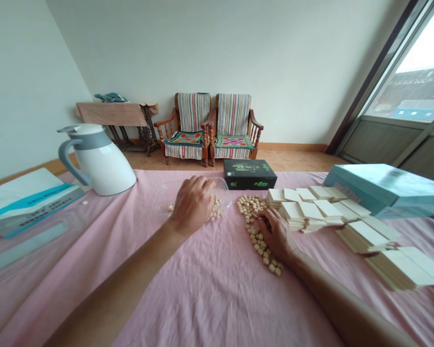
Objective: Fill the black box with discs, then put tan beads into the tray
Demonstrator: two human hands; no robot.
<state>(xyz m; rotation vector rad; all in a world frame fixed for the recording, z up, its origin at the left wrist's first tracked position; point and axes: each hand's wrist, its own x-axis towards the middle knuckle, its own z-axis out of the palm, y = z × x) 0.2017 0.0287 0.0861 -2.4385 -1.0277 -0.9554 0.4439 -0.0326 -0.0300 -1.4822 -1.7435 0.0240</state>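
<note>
Above the clear plastic tray (161,196) is my left hand (195,200), fingers curled down and closed, the tips hidden behind the knuckles. Small round beige pieces (216,208) show in the tray beside it; whether they are beads or something else I cannot tell. On the pink cloth, my right hand (277,233) rests at the edge of a long pile of the same round pieces (251,206). Its fingers are bent together over the pile, and what lies between them is hidden. Stacks of pale rectangular blocks (313,212) stand just right of that hand.
A black box (249,174) with green print lies behind the pile. At right is a light blue box (390,185). A white and grey jug (103,161) and a white and blue packet (32,202) stand at left. Beyond the pink cloth (202,299) are two wooden armchairs (193,127).
</note>
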